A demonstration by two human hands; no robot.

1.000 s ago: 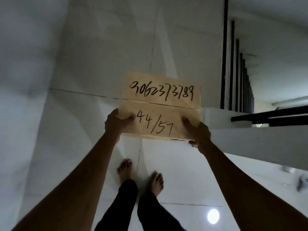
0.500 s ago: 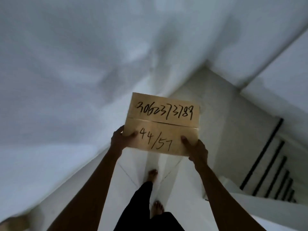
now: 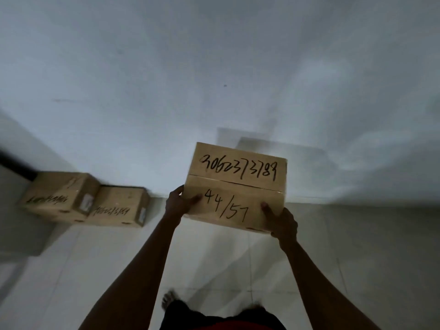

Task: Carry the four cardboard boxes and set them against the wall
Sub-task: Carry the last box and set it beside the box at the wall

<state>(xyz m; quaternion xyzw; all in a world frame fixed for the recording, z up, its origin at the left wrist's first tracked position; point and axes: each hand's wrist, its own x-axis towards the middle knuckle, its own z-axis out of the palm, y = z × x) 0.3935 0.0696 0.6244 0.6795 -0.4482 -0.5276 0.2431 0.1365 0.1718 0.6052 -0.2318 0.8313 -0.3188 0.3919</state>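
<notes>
I hold a cardboard box (image 3: 238,177) with black handwritten numbers on its top flaps, out in front of me above the floor. My left hand (image 3: 177,202) grips its near left corner and my right hand (image 3: 282,222) grips its near right corner. Two other cardboard boxes stand side by side on the floor at the foot of the white wall (image 3: 214,79): one at far left (image 3: 59,196), the other (image 3: 117,206) touching its right side. The held box hangs to the right of them, close to the wall.
Pale floor tiles (image 3: 345,246) run from the wall to my bare foot (image 3: 167,298). A dark strip (image 3: 14,166) crosses the far left edge beside a grey surface. The floor along the wall to the right of the two boxes is bare.
My view has swung left from the staircase to the wall. The two boxes on the floor have come into sight. Both hands keep the same grip on the box.
</notes>
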